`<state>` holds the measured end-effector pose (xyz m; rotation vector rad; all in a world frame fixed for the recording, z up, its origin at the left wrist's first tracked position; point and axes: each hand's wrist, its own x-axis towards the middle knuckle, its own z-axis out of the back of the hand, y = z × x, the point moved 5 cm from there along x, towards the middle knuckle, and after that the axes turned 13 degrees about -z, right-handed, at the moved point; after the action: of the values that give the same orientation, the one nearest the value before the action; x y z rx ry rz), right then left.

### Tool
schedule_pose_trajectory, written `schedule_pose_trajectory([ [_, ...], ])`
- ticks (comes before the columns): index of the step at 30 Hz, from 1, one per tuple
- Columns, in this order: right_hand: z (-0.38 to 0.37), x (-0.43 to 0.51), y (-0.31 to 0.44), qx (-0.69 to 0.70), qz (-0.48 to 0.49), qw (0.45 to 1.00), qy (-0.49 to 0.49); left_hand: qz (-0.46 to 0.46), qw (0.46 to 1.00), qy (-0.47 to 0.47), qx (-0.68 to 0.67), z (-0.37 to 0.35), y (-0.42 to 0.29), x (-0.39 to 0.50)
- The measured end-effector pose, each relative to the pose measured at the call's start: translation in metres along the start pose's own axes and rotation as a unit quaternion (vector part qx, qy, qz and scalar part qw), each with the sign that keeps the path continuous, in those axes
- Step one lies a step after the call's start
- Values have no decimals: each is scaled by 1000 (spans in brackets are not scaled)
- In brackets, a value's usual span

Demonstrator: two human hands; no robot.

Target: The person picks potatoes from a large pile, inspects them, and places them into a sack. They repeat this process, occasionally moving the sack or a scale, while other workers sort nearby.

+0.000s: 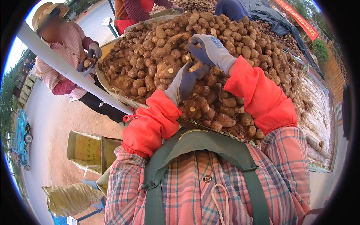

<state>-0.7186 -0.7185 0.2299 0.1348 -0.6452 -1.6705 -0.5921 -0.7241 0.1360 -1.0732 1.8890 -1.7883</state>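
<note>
A heap of brown taro corms point(168, 53) lies in front of me, some showing pale cut ends. My left hand point(188, 81), in a grey and dark blue coated glove, grips a small elongated taro corm point(196, 66) between thumb and fingers. Just above it is my right hand point(209, 52), gloved the same way, its fingers curled over the heap. A bit of brown shows between those fingers; whether it is a held corm or the pile behind cannot be made out. Larger taro corms point(225, 120) lie below my hands, near the heap's front edge.
Across a white pole point(76, 71), a person point(66, 50) holds small corms in gloved hands. Open yellow-lined containers point(84, 149) and a stuffed woven sack point(71, 198) stand at left. Other people point(133, 12) are behind the heap. A blue three-wheeled vehicle point(21, 137) stands farther off.
</note>
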Motion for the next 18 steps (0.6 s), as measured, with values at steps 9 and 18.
schedule_pose_trajectory([
  [9, -32, -63, 52, 324, 31, 937, 128, -46, 896, -37, -440, 35, -18, -71],
  [18, -66, -85, 92, 310, 109, 888, 321, -184, 848, -347, -354, 112, -19, -286],
])
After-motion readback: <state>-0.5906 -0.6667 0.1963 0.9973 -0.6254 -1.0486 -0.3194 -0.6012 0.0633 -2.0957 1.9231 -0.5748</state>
